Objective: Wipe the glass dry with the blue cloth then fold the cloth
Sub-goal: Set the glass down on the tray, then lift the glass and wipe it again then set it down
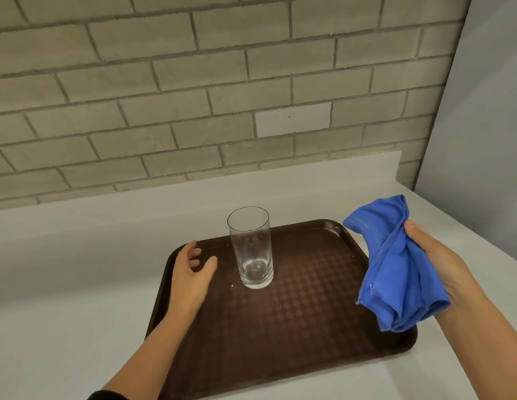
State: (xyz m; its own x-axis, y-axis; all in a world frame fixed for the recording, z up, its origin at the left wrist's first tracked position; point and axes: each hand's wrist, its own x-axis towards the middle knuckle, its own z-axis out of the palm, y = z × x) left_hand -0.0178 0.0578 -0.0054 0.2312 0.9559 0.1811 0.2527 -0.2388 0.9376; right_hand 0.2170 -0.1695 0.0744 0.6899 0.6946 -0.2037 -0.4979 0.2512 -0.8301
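Note:
A tall clear glass stands upright on a dark brown tray, toward the tray's far left, with water drops on its wall. My left hand hovers over the tray just left of the glass, fingers apart, a small gap between thumb and glass. My right hand holds a bunched blue cloth above the tray's right edge; the cloth hangs down in folds and hides most of the fingers.
The tray lies on a white counter that runs to a low white upstand and a grey brick wall. A pale side wall closes the right side. A few droplets sit on the tray beside the glass.

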